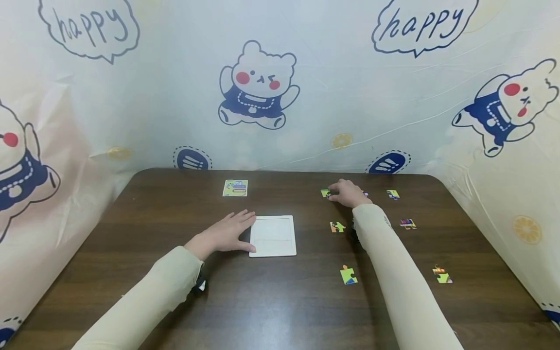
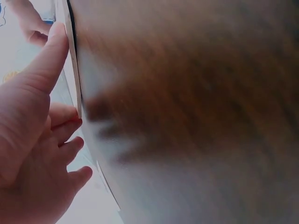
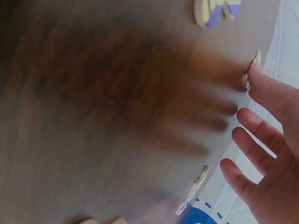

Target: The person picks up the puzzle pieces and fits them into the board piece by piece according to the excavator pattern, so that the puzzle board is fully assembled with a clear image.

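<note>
L hand (image 1: 225, 234), fingers spread, touches the left edge of the white tray (image 1: 275, 236) — good for steadying. R hand (image 1: 348, 193) touches a puzzle pc (image 1: 324, 193) near the table's (image 1: 280, 301) far side; can't tell if it's pinched — best grip its edges, lift w/o tipping.

Left hand (image 1: 224, 233): board (image 1: 273, 236) against its fingertips, card (image 1: 235, 188) ahead.
Right hand (image 1: 348, 193): pieces (image 1: 337, 227) close by; sleeve (image 1: 398, 267) bars the way behind.
Between hands: passable lane over tabletop (image 1: 312, 238), from board to pieces.
</note>
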`<move>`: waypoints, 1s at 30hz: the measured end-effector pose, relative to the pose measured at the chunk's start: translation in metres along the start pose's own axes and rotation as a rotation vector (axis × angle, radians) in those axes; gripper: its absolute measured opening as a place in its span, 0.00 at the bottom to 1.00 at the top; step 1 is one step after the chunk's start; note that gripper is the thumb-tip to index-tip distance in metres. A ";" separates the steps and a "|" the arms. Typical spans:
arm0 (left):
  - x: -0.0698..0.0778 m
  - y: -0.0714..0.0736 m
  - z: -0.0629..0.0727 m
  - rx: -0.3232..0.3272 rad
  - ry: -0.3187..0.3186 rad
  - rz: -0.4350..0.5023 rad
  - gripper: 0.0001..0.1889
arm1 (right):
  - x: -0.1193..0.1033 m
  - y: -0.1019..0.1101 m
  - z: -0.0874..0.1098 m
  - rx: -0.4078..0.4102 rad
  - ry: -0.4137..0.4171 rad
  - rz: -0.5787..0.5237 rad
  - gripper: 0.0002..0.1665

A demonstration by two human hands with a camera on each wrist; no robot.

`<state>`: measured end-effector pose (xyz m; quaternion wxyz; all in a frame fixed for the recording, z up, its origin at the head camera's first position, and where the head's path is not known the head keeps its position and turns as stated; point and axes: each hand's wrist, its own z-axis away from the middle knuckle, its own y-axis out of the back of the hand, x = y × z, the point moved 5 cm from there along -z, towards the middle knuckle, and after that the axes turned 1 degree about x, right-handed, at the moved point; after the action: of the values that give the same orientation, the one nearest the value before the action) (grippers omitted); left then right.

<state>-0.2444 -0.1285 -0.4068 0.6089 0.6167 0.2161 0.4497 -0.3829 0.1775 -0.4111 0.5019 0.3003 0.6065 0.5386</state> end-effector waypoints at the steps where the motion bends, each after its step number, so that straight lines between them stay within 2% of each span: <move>1: 0.000 0.000 0.000 0.001 -0.001 -0.009 0.47 | 0.000 0.000 0.000 0.004 0.000 0.006 0.24; 8: 0.000 -0.002 -0.002 0.004 0.005 -0.037 0.47 | -0.001 0.001 -0.001 0.022 -0.001 0.026 0.18; 19: 0.001 -0.002 -0.001 -0.029 0.011 -0.015 0.47 | -0.006 0.004 0.001 0.035 -0.004 0.020 0.18; 23: 0.001 -0.001 0.000 -0.034 0.004 -0.021 0.47 | -0.021 0.008 0.001 0.049 0.025 -0.016 0.19; 30: 0.001 -0.001 0.001 -0.043 0.005 -0.021 0.46 | -0.065 0.010 0.001 0.063 0.123 -0.035 0.21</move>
<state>-0.2429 -0.1275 -0.4071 0.6260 0.6002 0.2144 0.4494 -0.3635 0.1210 -0.3828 0.4633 0.2715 0.6582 0.5277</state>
